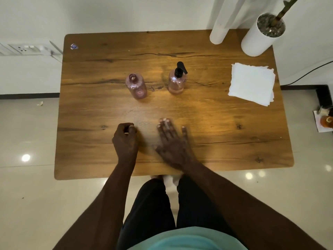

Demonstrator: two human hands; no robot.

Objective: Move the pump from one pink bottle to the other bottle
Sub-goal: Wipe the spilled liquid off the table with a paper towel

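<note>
Beyond my empty hands, left hand (126, 139) curled and right hand (172, 139) spread, I judge the pump (180, 68) light and rigid, best gripped at its collar.

A single wide-angle head view looks steeply down from above the near edge of the worktop (198, 109), facing forward across it.

pink bottles (136, 86), black pump (180, 69), white napkins (252, 83)
</note>
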